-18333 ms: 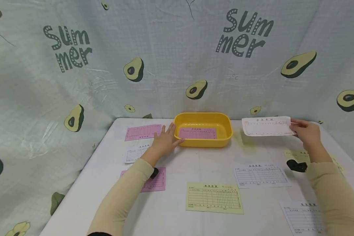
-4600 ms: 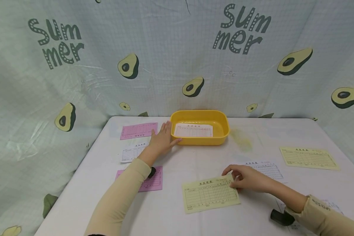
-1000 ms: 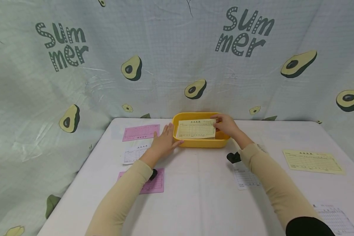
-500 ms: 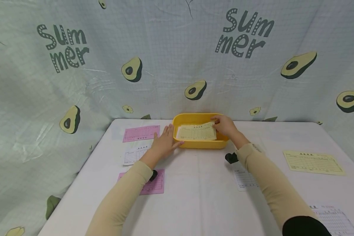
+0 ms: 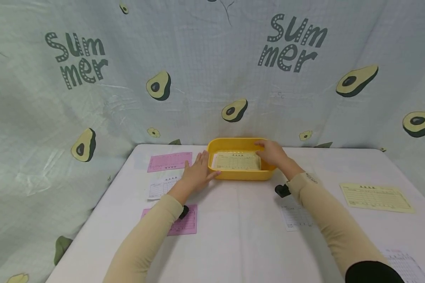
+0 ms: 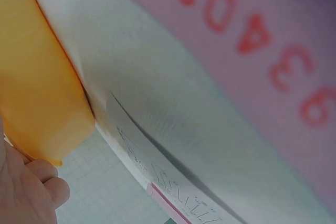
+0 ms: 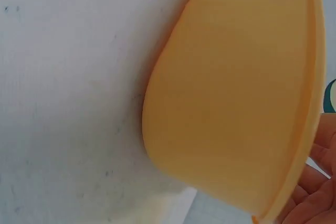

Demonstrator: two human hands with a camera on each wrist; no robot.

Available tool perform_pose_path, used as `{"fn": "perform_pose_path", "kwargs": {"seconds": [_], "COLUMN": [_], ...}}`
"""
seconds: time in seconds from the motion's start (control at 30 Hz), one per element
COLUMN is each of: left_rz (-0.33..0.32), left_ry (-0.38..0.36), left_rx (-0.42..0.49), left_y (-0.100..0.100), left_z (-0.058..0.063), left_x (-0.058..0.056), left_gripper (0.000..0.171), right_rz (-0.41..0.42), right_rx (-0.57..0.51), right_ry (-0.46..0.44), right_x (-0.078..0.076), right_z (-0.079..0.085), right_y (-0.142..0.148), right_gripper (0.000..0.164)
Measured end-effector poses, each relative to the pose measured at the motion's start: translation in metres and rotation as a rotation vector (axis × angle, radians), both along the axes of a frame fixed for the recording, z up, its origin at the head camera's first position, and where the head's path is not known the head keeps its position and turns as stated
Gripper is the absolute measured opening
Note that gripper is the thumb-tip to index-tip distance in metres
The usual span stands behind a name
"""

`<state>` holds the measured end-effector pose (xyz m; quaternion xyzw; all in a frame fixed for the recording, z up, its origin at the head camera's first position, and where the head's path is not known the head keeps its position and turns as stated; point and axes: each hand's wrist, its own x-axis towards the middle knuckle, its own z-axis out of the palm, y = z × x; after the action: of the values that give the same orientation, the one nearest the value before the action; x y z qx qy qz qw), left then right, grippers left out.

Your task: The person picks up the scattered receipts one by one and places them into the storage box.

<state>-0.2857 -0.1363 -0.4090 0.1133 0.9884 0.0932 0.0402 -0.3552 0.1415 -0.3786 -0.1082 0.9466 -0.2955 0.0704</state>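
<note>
A yellow-green receipt slip (image 5: 238, 161) lies in the yellow plastic basin (image 5: 239, 175) at the table's back, over a paler slip whose edge shows at the left. My right hand (image 5: 273, 153) reaches over the basin's right rim, thumb and index finger apart beside the slip's right end. Only part of that hand's fingers (image 7: 315, 190) shows past the basin wall in the right wrist view. With fingers spread, my left hand (image 5: 195, 173) rests against the basin's left side, its thumb at the front. In the left wrist view, fingertips (image 6: 55, 190) are by the rim.
Left of the basin lie a pink slip (image 5: 170, 161), a white slip (image 5: 161, 188) and another pink slip (image 5: 185, 224) partly under the left arm. To the right are a yellow slip (image 5: 377, 197) and white slips (image 5: 295, 214), partly hidden by the right arm. A printed curtain (image 5: 198, 59) hangs behind.
The yellow-green slip has gone from the table's front to the basin, where it has settled flat and my right hand has let go of it. My left hand stays at the basin.
</note>
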Motion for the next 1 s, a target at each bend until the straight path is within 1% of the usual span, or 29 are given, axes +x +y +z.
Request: {"fn": "perform_pose_path", "kwargs": {"seconds": [0.1, 0.2, 0.37, 0.47, 0.63, 1.0], "left_rz": [0.001, -0.002, 0.0, -0.002, -0.009, -0.008], "left_ry": [0.011, 0.016, 0.016, 0.022, 0.018, 0.014], "left_rx": [-0.002, -0.006, -0.003, -0.003, -0.002, -0.004], "left_y": [0.0, 0.0, 0.0, -0.001, -0.001, -0.002], "left_z": [0.001, 0.001, 0.001, 0.0, 0.0, -0.001], "left_x": [0.0, 0.0, -0.001, -0.002, -0.001, -0.001], "left_gripper": [0.095, 0.095, 0.095, 0.095, 0.095, 0.095], "right_rz": [0.015, 0.028, 0.073, 0.098, 0.13, 0.145], "right_rx": [0.012, -0.006, -0.035, -0.045, -0.064, -0.08], "right_ry": [0.004, 0.015, 0.064, 0.098, 0.148, 0.224], "right_x": [0.002, 0.004, 0.009, 0.015, 0.03, 0.065], "right_z": [0.005, 0.011, 0.019, 0.023, 0.025, 0.03], "right_y": [0.004, 0.009, 0.017, 0.022, 0.03, 0.055], "right_gripper": [0.045, 0.045, 0.045, 0.044, 0.042, 0.038]}}
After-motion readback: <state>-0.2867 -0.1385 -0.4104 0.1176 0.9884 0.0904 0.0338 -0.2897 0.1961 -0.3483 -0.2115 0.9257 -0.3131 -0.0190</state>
